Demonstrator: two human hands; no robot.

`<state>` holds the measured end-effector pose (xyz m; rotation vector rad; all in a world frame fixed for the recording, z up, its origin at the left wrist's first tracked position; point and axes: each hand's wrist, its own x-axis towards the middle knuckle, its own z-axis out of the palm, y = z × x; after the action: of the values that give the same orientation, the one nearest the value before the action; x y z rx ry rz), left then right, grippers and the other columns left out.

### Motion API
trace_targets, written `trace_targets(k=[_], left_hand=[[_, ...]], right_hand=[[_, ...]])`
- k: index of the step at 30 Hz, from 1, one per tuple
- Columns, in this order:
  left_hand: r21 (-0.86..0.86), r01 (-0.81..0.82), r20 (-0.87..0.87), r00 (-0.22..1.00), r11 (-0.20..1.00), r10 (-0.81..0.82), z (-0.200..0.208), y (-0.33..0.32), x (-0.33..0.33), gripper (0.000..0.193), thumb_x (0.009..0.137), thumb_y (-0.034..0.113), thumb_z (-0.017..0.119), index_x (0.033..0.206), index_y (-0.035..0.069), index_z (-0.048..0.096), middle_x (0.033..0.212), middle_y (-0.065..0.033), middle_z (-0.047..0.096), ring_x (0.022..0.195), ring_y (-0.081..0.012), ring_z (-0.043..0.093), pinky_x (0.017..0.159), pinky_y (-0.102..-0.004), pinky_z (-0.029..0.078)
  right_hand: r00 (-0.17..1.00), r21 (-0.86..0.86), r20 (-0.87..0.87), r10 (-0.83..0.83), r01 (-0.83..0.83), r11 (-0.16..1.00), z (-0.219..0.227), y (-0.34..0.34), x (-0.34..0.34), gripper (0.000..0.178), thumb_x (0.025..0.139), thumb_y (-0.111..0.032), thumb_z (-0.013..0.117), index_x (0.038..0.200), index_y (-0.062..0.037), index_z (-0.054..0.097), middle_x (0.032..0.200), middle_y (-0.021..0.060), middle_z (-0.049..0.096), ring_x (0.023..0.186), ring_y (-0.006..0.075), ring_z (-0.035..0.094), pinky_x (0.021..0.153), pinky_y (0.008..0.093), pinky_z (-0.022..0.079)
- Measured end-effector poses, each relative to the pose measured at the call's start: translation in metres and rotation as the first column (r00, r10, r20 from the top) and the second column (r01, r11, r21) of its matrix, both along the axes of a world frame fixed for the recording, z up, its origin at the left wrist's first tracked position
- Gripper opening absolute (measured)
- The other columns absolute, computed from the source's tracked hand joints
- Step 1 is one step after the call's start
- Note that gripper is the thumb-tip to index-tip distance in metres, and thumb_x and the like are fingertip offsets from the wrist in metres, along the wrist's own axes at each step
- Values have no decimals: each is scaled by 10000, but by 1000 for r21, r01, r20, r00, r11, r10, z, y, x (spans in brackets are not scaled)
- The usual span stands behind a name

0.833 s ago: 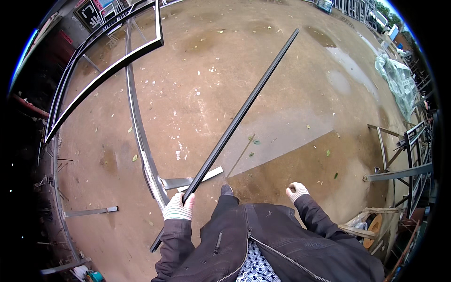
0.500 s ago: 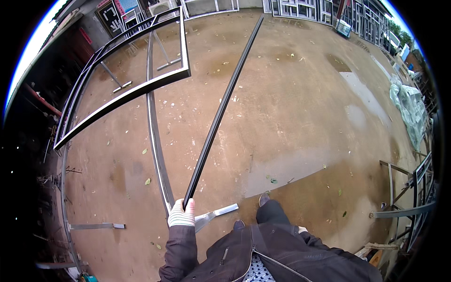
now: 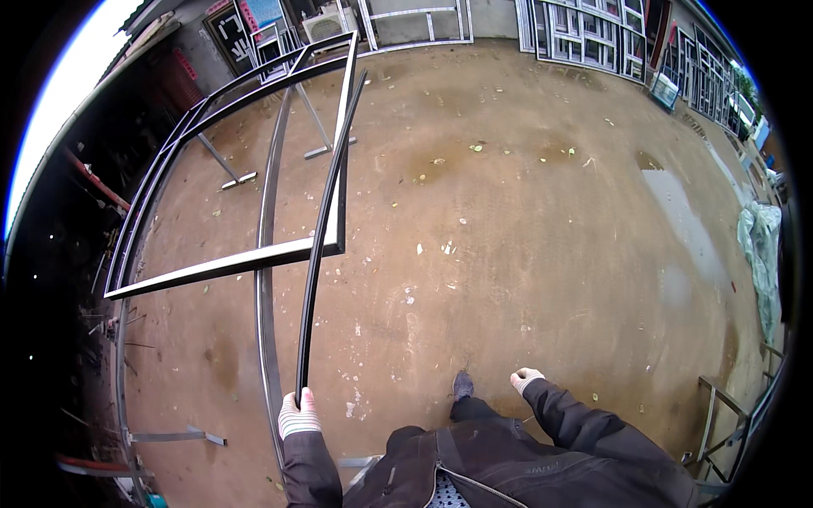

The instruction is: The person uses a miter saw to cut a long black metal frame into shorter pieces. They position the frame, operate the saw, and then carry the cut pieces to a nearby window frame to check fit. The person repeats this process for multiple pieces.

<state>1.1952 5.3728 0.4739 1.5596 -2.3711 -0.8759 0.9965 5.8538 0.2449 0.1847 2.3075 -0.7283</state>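
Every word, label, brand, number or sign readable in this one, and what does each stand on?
Dark framed board, upper left: large white characters, not copied here.
Jacket, chest: small lettering, too faint to read.
Red strip, upper left: any marks too small to read.
Black bar in the left hand: no text visible.

The left hand (image 3: 299, 413) grips a long dark bar (image 3: 311, 296), which slants up and away. The bar's upper part crosses the right side of a big frame (image 3: 224, 266); whether they touch cannot be told. A grey rail (image 3: 268, 339) runs beneath the frame. The right hand (image 3: 527, 379) hangs over the brown floor (image 3: 525, 245), well apart from the bar.
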Motion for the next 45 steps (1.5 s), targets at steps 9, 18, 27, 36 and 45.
trace_targets(k=[9, 18, 27, 36, 45], left_hand=[[-72, -71, -57, 996, 995, 67, 0, -64, -188, 467, 989, 449, 670, 973, -17, 696, 712, -67, 619, 649, -149, 536, 626, -355, 470], [3, -59, -41, 997, 998, 59, -25, -135, -386, 462, 997, 452, 615, 1053, 0, 694, 945, -207, 736, 869, -361, 706, 810, -460, 527], [40, -106, 161, 982, 994, 98, -9, -186, -511, 512, 995, 519, 574, 1108, 33, 687, 979, -240, 726, 949, -423, 696, 837, -498, 530], [45, -196, 196, 963, 980, 183, -10, -196, -593, 547, 977, 528, 614, 1120, 8, 703, 954, -236, 738, 920, -382, 719, 825, -467, 539], [82, -208, 295, 939, 975, 175, -12, -196, -635, 540, 980, 559, 585, 1118, 52, 711, 979, -212, 747, 962, -386, 718, 862, -472, 534]], right_hand=[[953, -170, -274, -129, 84, 982, 37, -47, -243, 277, 989, -294, 635, 1018, -34, 728, 840, 66, 731, 759, 154, 657, 729, 318, 536], [984, -39, 128, 121, -117, 992, -94, 51, -259, 445, 939, -405, 634, 1087, -3, 754, 1046, 172, 769, 1048, 291, 724, 925, 384, 536], [986, -69, 49, -161, 165, 984, 18, -140, -474, 361, 968, -363, 608, 1024, -41, 761, 798, 76, 738, 709, 159, 672, 679, 341, 536], [942, -17, 8, 335, -334, 942, 57, -288, -681, 426, 972, -406, 613, 1194, -57, 715, 1094, 201, 752, 1066, 311, 721, 934, 400, 544], [815, 27, -34, 578, -578, 816, 83, -380, -837, 404, 976, -372, 622, 1216, -59, 705, 1048, 185, 760, 978, 283, 737, 893, 378, 565]])
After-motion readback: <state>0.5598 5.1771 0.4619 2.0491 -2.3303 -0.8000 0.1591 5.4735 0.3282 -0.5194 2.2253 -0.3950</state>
